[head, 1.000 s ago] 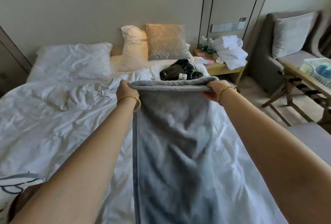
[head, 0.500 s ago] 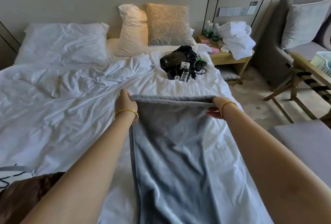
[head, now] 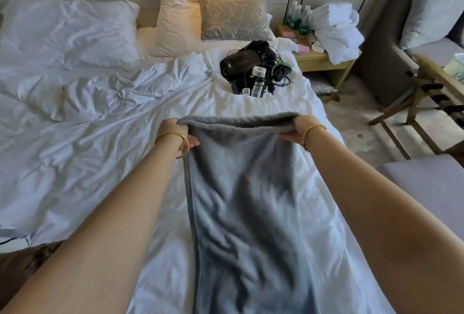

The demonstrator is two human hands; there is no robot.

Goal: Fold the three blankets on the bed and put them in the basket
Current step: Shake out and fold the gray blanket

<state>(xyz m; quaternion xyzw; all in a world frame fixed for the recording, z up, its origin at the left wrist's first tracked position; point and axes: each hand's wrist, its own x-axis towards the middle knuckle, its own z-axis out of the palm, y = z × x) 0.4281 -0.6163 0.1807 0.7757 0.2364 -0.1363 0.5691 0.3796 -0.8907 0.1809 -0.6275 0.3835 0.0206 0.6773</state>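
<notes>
Grey blanket (head: 241, 200) lies in a long folded strip down the right side of the bed (head: 82, 153), far edge lifted off the sheet. My left hand (head: 175, 131) grips the far left corner, fingers curled under the fold, thumb on top. My right hand (head: 300, 126) grips the far right corner the same way. Both arms stretched out over the strip.

Hard to tell: near end of the blanket runs off the bottom of frame, so its full length is cut off. How many layers are in the fold can't be read. Fingertips of both hands are hidden under the cloth. Something dark brown (head: 22, 263) at bottom left, partly covered by my arm, can't identify it.

Bed has a rumpled white duvet, a white pillow (head: 72, 30) at left, a cream pillow (head: 175, 14) and a patterned cushion (head: 233, 3) at the headboard. Black bag with cables (head: 251, 67) lies beyond the blanket, apart from it. Wooden nightstand (head: 326, 62) to the right carries bottles (head: 297, 18) and white towels (head: 336, 30). Grey armchair (head: 391, 37) and a wooden folding rack (head: 431, 102) further right, cropped at the edge.
</notes>
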